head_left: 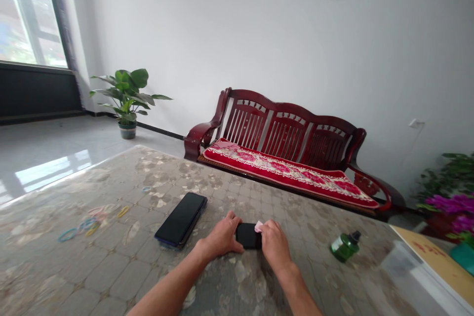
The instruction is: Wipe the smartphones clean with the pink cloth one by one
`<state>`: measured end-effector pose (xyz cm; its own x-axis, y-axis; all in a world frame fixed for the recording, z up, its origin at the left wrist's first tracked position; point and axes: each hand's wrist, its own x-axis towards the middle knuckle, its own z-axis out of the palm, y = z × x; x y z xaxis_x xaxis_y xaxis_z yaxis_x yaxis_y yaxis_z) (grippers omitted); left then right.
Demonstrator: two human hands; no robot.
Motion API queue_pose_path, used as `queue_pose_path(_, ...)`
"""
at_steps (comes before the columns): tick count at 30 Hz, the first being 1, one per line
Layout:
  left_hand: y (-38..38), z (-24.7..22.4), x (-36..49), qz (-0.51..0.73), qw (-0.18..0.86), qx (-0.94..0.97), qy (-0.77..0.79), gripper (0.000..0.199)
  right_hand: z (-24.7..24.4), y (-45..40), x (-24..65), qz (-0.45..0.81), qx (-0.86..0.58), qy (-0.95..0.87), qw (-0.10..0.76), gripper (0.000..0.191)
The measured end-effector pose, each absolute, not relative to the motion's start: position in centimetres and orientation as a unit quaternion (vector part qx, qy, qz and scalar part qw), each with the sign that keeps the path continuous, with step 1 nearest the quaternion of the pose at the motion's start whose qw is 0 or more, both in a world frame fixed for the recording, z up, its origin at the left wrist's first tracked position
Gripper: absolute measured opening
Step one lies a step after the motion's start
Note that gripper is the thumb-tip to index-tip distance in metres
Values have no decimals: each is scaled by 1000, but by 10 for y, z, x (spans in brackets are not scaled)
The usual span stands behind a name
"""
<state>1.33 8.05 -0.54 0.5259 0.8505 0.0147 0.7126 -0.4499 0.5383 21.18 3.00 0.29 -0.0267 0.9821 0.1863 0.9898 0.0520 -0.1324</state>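
Note:
A small black device with a flat dark face, like a phone (247, 236), lies sideways on the patterned tablecloth (122, 266). My left hand (223, 235) grips its left end between thumb and fingers. At the other end, my right hand (274, 243) pinches a small pale pink piece of tissue or cloth (258, 227) and presses it against the upper right corner of the dark face. To the left of my hands rests a larger black phone (182, 219), with its dark screen up. A green bottle with a black cap (345, 247) stands to the right.
Several coloured rubber bands (89, 224) are scattered on the left of the table. A cardboard-coloured box (437, 261) is at the right edge, near purple flowers (452, 205). Beyond the table are a red wooden bench (285, 128) and a potted plant (128, 131).

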Motion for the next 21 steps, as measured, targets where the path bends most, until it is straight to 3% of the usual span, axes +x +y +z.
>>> queue_pose_path(6, 81, -6, 14, 147, 258, 836, 462, 70, 10, 33, 226, -46, -736, -669, 89, 39)
queue_pose_path(13, 80, -3, 15, 152, 264, 824, 477, 67, 4, 31, 192, -7, -671, -731, 125, 37)
queue_pose_path(21, 82, -7, 15, 169, 279, 818, 475, 67, 11, 37, 186, -5, -691, -714, 114, 36)
